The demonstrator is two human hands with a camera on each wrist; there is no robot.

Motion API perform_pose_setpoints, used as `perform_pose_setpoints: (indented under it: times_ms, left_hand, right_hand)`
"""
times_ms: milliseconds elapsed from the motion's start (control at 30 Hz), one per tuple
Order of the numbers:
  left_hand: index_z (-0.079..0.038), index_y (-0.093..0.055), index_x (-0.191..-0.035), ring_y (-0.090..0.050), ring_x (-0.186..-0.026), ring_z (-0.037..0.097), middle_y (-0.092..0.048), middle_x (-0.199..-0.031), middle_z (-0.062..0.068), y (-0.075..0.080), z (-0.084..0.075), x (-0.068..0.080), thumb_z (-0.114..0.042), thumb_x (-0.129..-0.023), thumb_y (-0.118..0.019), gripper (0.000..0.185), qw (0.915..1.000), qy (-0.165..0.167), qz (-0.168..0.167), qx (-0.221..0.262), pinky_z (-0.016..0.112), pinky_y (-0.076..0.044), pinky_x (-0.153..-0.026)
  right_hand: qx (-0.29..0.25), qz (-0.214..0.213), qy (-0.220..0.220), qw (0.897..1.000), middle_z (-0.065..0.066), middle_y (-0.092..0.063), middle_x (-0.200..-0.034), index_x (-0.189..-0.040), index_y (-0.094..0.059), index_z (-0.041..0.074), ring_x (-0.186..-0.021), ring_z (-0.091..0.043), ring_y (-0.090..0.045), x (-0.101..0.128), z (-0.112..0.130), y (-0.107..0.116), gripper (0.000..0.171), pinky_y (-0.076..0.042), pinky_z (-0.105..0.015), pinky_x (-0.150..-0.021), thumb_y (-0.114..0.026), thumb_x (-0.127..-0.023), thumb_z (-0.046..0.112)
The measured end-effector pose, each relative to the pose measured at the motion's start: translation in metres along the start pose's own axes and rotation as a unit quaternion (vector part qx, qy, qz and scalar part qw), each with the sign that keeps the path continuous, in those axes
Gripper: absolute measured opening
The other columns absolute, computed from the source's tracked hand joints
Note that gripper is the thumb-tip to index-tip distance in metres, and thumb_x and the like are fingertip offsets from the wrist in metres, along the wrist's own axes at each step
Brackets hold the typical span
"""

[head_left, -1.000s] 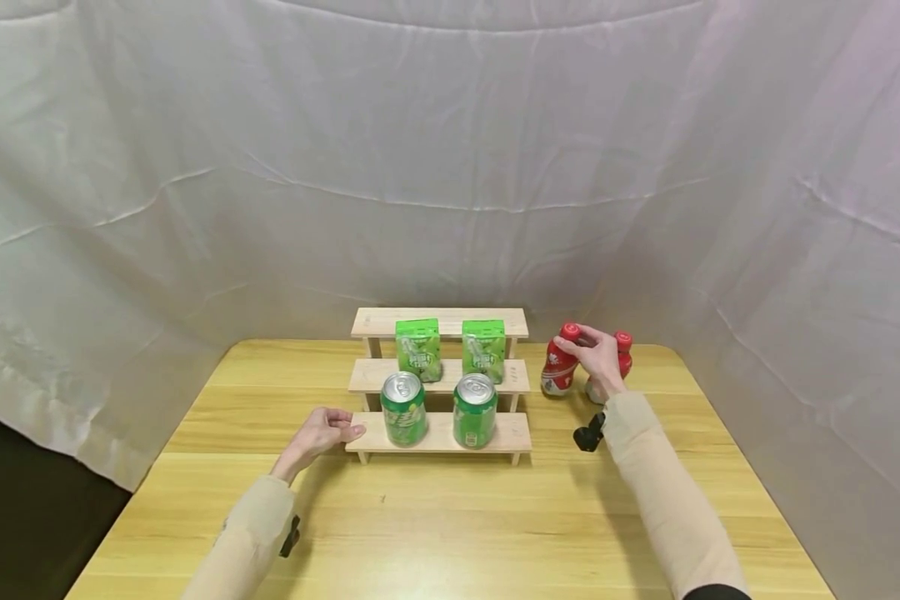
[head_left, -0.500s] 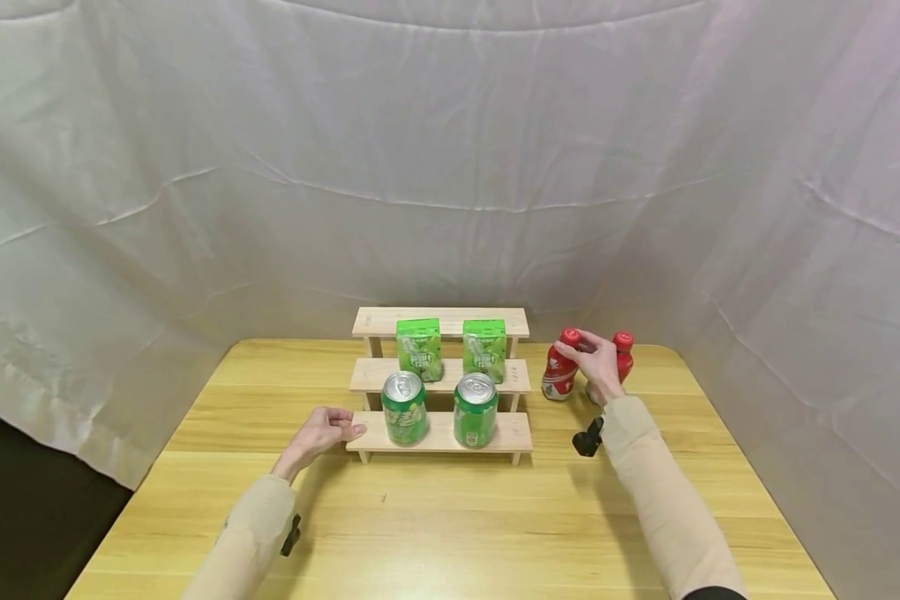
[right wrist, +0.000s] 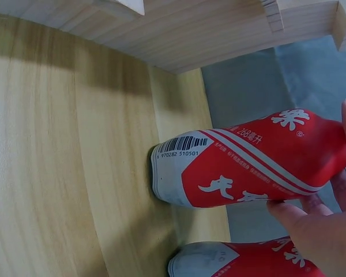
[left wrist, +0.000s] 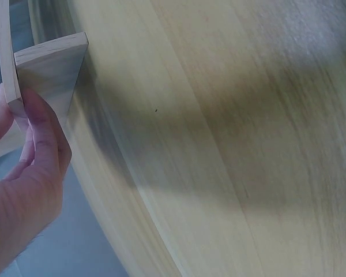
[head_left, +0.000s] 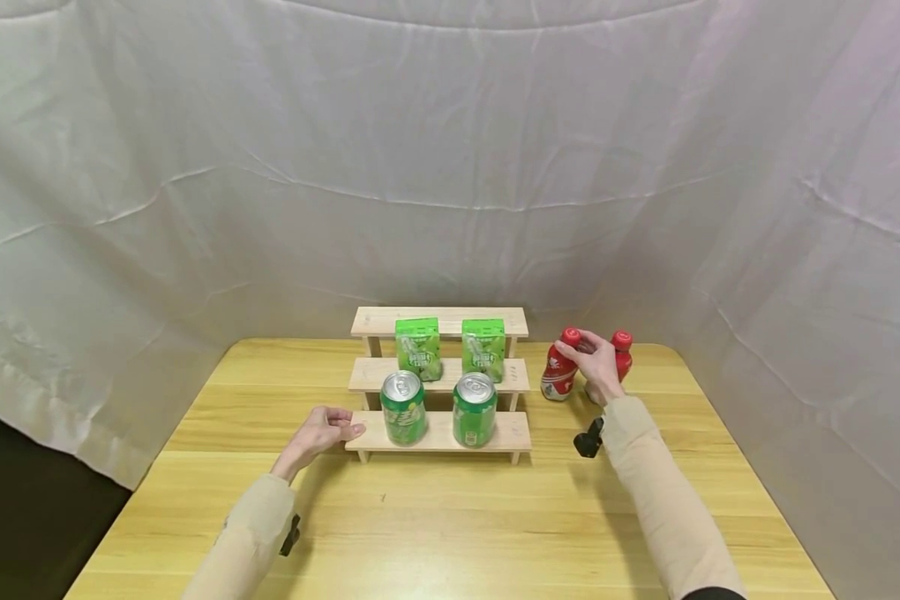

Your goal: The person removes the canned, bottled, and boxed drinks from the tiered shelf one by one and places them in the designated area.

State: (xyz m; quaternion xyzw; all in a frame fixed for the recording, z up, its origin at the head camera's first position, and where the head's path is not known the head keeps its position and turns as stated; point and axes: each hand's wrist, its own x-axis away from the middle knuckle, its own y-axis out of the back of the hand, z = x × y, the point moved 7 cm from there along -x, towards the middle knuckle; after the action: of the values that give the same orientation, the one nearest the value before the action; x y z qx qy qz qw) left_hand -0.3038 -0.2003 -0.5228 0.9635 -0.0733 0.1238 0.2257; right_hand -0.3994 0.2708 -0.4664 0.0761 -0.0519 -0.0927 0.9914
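Note:
At the left end of the wooden three-step display rack's lowest shelf [head_left: 438,427], my left hand [head_left: 318,435] pinches the board between thumb and fingers; the left wrist view shows the grip on the board's edge [left wrist: 9,69]. My right hand [head_left: 602,362] holds a red and white plastic bottle [head_left: 558,372] around its neck, just right of the rack. In the right wrist view this bottle [right wrist: 254,158] has its base at or very near the tabletop; contact is unclear. A second red bottle [head_left: 624,358] stands behind the right hand, partly hidden by it.
Two green drink cans [head_left: 403,410] stand on the lowest shelf. Two green drink cartons [head_left: 418,352] are on the middle shelf, in front of the top shelf [head_left: 450,320]. A grey curtain [head_left: 450,167] encloses the wooden table [head_left: 450,525] at the back and sides.
The held red bottle and my right hand have shifted slightly toward me since the earliest frame, then stayed nearly still. My left hand keeps its place on the rack.

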Motion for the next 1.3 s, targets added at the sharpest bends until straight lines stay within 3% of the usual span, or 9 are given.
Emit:
perform_pose_setpoints:
  times_ms: [533,733,900,1133,1300]
  left_hand:
    - [0.018,-0.050,-0.130,-0.062,-0.104,0.029,-0.061,-0.118,0.028,-0.001,0.000,-0.001,-0.016,-0.092,-0.072,0.056,1.0000,0.003,-0.001,-0.007,0.038,-0.056,-0.093]
    - [0.017,-0.052,-0.129,-0.062,-0.106,0.031,-0.061,-0.119,0.028,-0.001,0.000,-0.001,-0.019,-0.092,-0.073,0.056,0.9999,0.005,-0.006,-0.014,0.042,-0.055,-0.096]
    - [0.017,-0.051,-0.130,-0.061,-0.107,0.031,-0.061,-0.120,0.029,-0.002,0.000,-0.001,-0.018,-0.092,-0.073,0.056,0.9999,0.003,-0.003,-0.012,0.043,-0.055,-0.097]
    - [0.018,-0.050,-0.131,-0.060,-0.107,0.031,-0.060,-0.119,0.028,-0.001,-0.001,0.001,-0.018,-0.092,-0.072,0.057,0.9999,0.002,0.000,-0.010,0.040,-0.055,-0.095]
    - [0.018,-0.050,-0.131,-0.061,-0.105,0.029,-0.061,-0.117,0.027,0.000,-0.002,0.001,-0.017,-0.092,-0.072,0.057,0.9999,0.002,-0.001,-0.010,0.038,-0.056,-0.093]
  right_hand:
    - [-0.011,0.026,0.015,0.999,-0.021,-0.040,-0.159,-0.154,-0.034,0.004,-0.148,-0.034,-0.036,0.003,0.001,0.000,0.070,-0.028,-0.050,-0.125,-0.070,-0.095,0.019]
    - [0.031,0.010,0.080,0.996,-0.017,-0.031,-0.164,-0.159,-0.023,0.009,-0.154,-0.031,-0.024,0.010,0.008,0.004,0.086,-0.018,-0.048,-0.129,-0.074,-0.092,0.028]
    - [0.076,-0.025,0.125,0.989,-0.012,-0.025,-0.166,-0.161,-0.017,0.017,-0.156,-0.028,-0.017,0.023,0.022,0.005,0.097,-0.016,-0.057,-0.127,-0.078,-0.087,0.037]
    - [0.094,-0.052,0.169,0.980,-0.005,-0.024,-0.166,-0.159,-0.024,0.026,-0.154,-0.026,-0.017,0.044,0.044,-0.003,0.094,-0.017,-0.060,-0.125,-0.079,-0.084,0.040]
    - [0.099,-0.030,0.206,0.973,-0.005,-0.030,-0.163,-0.158,-0.028,0.026,-0.152,-0.028,-0.022,0.059,0.065,-0.019,0.089,-0.019,-0.061,-0.124,-0.079,-0.085,0.036]
